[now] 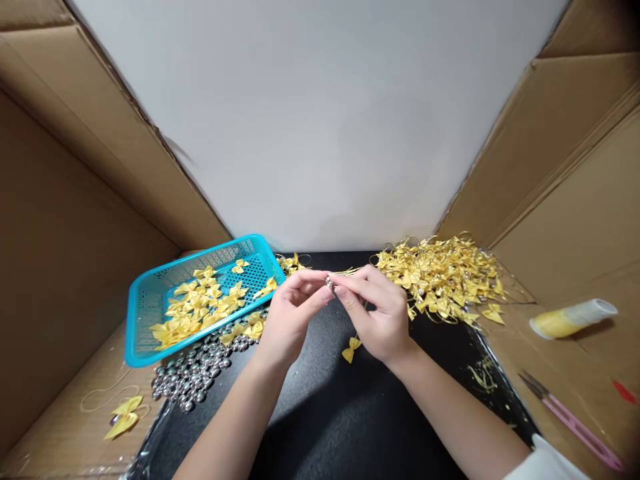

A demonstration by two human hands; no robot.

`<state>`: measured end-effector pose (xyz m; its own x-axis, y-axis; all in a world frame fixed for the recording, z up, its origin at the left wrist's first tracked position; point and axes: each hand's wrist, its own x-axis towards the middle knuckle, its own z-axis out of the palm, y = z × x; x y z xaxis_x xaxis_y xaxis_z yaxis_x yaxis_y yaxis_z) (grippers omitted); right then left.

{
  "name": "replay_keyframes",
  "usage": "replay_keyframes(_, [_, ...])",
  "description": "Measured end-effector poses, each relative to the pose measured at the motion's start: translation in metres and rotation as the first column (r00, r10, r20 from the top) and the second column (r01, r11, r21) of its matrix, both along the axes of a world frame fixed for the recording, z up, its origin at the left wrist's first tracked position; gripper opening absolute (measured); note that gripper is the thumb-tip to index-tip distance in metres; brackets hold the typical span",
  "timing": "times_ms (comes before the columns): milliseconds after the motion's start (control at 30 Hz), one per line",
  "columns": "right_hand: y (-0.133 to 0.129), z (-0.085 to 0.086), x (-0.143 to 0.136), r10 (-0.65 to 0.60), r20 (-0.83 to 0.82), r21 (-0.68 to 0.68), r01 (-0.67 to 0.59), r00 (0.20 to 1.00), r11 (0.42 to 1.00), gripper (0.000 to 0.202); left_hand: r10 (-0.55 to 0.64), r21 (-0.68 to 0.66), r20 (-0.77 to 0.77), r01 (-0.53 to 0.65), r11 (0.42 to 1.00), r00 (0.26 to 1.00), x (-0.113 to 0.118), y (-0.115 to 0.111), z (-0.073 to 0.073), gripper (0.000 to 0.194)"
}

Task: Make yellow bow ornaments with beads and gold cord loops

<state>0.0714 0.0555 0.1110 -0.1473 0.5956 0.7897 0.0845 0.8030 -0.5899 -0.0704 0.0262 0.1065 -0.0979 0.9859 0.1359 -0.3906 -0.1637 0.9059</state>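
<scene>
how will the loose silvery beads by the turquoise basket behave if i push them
The silvery beads would probably roll and scatter, as they look rounded and lie loose on the black surface. They may feel slippery, given their shiny finish. Being small, each is probably easy to nudge.

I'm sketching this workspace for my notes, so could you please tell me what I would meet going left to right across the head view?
Loose yellow bow → turquoise basket → left hand → small silvery piece → right hand → heap of yellow bows → pink-handled tool.
</scene>
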Motion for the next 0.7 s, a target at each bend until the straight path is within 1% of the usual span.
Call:
replay_keyframes(100, [0.0, -0.004, -0.004, 0.019, -0.033, -0.032, -0.02, 0.999, 0.999, 0.028, 0.084, 0.005, -0.031, -0.084, 0.996, 0.996, 0.0, 0.002, 0.0, 0.018])
replay_keyframes(233, [-0.001, -0.009, -0.009, 0.012, -0.077, -0.073, -0.018, 0.997, 0.997, 0.029, 0.194, 0.023, -0.079, -0.193, 0.981, 0.978, -0.001, 0.004, -0.002, 0.02])
replay_keyframes(400, [-0.003, -0.015, -0.012, -0.002, -0.092, -0.114, -0.009, 0.996, 0.993, 0.028, 0.264, 0.005, -0.099, -0.264, 0.964, 0.96, 0.001, 0.005, -0.004, 0.018])
replay_keyframes(467, [-0.003, -0.016, -0.013, 0.011, -0.099, -0.137, -0.025, 0.995, 0.99, 0.027, 0.299, 0.026, -0.109, -0.298, 0.954, 0.948, 0.003, 0.004, -0.003, 0.016])
replay_keyframes(533, [-0.003, -0.017, -0.015, 0.047, -0.125, -0.186, -0.07, 0.991, 0.98, 0.025, 0.35, 0.074, -0.14, -0.343, 0.937, 0.926, 0.006, 0.002, -0.001, 0.013])
replay_keyframes(567, [-0.002, -0.018, -0.016, 0.078, -0.153, -0.23, -0.112, 0.985, 0.967, 0.023, 0.376, 0.105, -0.168, -0.362, 0.926, 0.911, 0.007, 0.001, 0.0, 0.012])
replay_keyframes(600, [-0.001, -0.019, -0.018, 0.116, -0.197, -0.295, -0.172, 0.974, 0.94, 0.02, 0.4, 0.139, -0.203, -0.378, 0.915, 0.894, 0.007, 0.0, 0.001, 0.011])
replay_keyframes(633, [0.001, -0.019, -0.019, 0.159, -0.255, -0.371, -0.248, 0.954, 0.895, 0.019, 0.421, 0.177, -0.247, -0.386, 0.905, 0.873, 0.008, -0.001, 0.002, 0.01])
replay_keyframes(667, [0.003, -0.02, -0.02, 0.203, -0.319, -0.445, -0.336, 0.926, 0.83, 0.019, 0.439, 0.217, -0.302, -0.387, 0.896, 0.846, 0.007, -0.002, 0.003, 0.009])
replay_keyframes(700, [0.005, -0.02, -0.02, 0.254, -0.378, -0.505, -0.428, 0.891, 0.749, 0.022, 0.456, 0.258, -0.365, -0.382, 0.887, 0.812, 0.006, -0.002, 0.004, 0.008])
